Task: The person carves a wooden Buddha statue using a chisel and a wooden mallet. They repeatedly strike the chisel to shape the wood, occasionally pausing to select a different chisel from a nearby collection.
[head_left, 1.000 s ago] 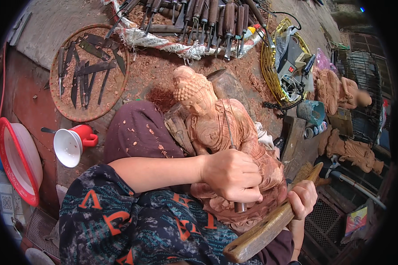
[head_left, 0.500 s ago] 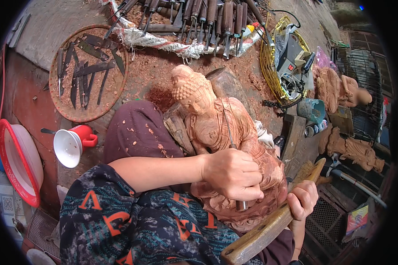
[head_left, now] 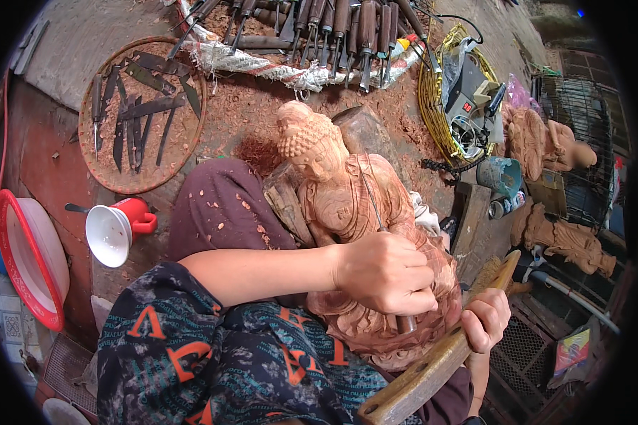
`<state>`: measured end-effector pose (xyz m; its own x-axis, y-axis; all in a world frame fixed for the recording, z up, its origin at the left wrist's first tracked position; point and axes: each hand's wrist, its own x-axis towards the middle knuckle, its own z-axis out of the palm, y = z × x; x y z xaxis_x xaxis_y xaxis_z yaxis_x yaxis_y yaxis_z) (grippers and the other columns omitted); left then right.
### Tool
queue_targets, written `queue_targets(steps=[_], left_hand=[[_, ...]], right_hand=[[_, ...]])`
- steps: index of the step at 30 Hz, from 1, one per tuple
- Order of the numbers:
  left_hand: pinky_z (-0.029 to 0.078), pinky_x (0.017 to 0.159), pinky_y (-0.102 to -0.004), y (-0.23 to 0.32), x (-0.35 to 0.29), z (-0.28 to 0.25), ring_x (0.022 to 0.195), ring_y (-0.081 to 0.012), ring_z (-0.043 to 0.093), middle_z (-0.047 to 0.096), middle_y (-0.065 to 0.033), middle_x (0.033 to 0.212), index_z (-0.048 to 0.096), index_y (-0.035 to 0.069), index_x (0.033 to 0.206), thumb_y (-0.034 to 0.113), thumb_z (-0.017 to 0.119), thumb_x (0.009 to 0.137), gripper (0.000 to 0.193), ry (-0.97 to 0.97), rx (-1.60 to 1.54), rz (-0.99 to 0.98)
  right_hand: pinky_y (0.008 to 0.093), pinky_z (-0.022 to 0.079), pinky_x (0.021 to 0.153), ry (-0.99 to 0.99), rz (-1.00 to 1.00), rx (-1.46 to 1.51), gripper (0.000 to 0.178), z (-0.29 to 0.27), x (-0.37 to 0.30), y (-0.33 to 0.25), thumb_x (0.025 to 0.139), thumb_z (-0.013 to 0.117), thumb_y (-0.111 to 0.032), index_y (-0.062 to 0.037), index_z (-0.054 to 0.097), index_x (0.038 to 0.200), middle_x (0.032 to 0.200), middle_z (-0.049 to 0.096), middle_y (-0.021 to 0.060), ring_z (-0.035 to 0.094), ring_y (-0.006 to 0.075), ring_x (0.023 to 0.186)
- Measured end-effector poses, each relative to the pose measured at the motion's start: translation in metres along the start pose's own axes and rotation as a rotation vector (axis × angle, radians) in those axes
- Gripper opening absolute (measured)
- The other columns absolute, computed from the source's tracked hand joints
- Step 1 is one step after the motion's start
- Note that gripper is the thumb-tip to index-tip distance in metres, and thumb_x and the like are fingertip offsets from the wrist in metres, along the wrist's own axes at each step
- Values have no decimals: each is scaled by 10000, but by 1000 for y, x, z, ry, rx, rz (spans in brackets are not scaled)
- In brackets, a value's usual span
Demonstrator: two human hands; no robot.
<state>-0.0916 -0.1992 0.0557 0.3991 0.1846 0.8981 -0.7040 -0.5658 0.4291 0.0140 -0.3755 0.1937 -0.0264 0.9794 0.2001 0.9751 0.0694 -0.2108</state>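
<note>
A carved wooden statue (head_left: 337,202) of a seated figure with a curled-hair head leans across my lap. My left hand (head_left: 388,273) is closed around the handle of a carving chisel (head_left: 407,324). Its thin metal shaft lies along the statue's chest and shoulder, and the butt of the handle sticks out below my fist. At the statue's right side, my right hand (head_left: 485,320) grips a long wooden-handled brush (head_left: 422,379) held aslant, with tan bristles partly showing near its upper end.
Several chisels (head_left: 340,32) lie in a bundle at the top. Blades fill a round woven tray (head_left: 92,163) at upper left. A red-and-white mug (head_left: 131,216) and pink basin (head_left: 39,248) stand left. To the right are a coiled yellow basket (head_left: 429,92) and other carvings (head_left: 563,237).
My left hand has shifted slightly to the right with the chisel, whose butt has moved right and a little up. My right hand and the brush stay nearly in place.
</note>
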Motion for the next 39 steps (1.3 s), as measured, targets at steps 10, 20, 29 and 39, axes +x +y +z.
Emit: queue_targets(steps=[10,20,29,39], left_hand=[[345,394,-268,-3,-1,5,493,-118,457,377,32,584,470,143,600,241,726,744,310,-65,29,23],[338,416,-255,4,-3,-5,513,-112,445,384,44,603,476,143,611,243,733,761,314,-54,11,10],[327,413,-261,-2,-6,-5,514,-114,441,383,42,605,475,144,614,239,735,768,317,-47,-30,46],[333,399,-263,-15,-7,-11,506,-107,460,407,31,583,487,135,625,210,733,741,282,-98,-36,45]], right_hand=[[338,417,504,61,32,-160,332,6,-2,3,679,739,23,-76,596,962,717,523,49,520,210,577],[336,429,500,134,58,-62,311,15,-4,8,693,738,16,-66,587,952,710,538,58,531,220,567],[342,432,498,127,-6,-25,355,11,-4,11,655,733,14,-72,581,963,726,542,60,532,207,576],[315,403,514,85,-87,-208,277,4,-2,11,693,685,42,-78,593,925,732,531,38,511,196,572]])
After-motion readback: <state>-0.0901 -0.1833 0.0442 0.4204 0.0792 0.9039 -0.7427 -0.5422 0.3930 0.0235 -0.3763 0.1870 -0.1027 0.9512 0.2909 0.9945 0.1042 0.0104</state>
